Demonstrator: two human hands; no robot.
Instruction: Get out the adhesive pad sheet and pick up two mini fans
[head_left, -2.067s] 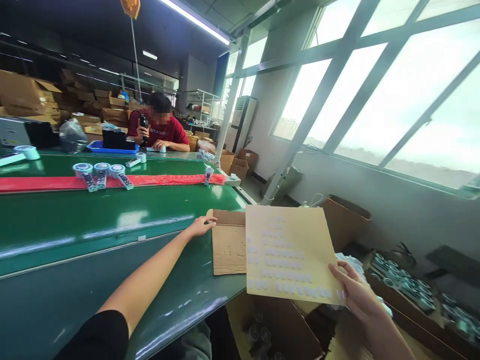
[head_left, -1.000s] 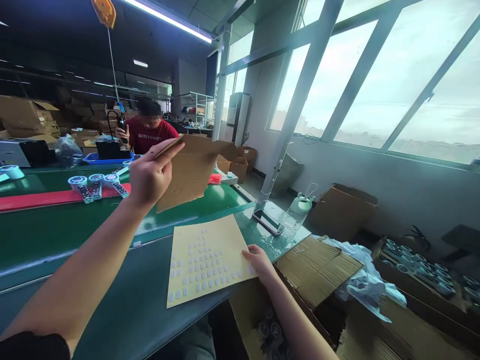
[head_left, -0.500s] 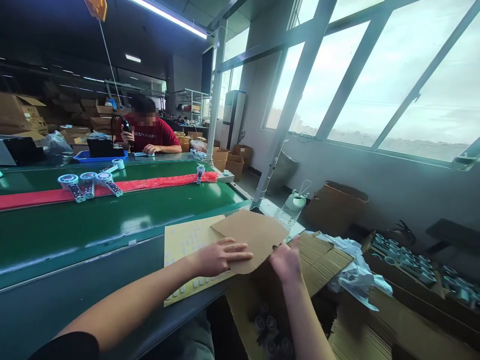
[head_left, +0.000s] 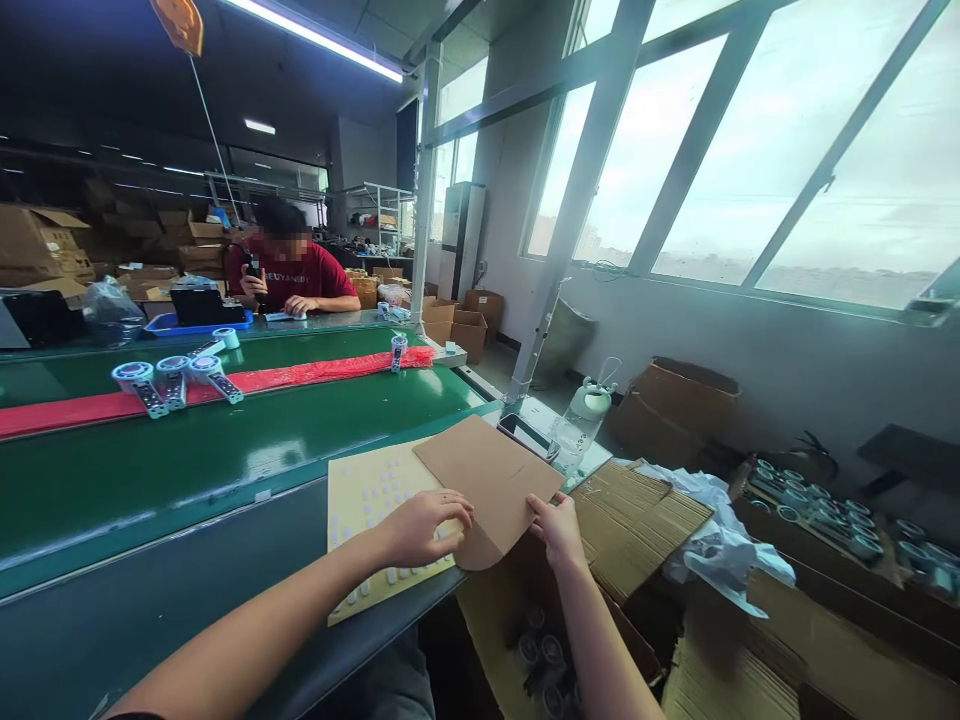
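Our left hand (head_left: 420, 527) and right hand (head_left: 559, 528) grip the cardboard piece (head_left: 487, 470), fingers closed on its near edge, over the sticker sheet (head_left: 360, 500); overhanging the bench (head_left: 187, 560), it could slip into the box (head_left: 491, 635).

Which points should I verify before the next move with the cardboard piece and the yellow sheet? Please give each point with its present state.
1. The right hand grips the cardboard piece at its near right edge: ok.
2. The left hand rests on the yellow sheet, fingers at the cardboard piece; whether it grips: cannot tell.
3. The cardboard piece lies fully on the table: not ok, its near corner overhangs the open box.
4. The yellow sheet lies flat: ok.
5. The phone is apart from the cardboard piece: cannot tell.
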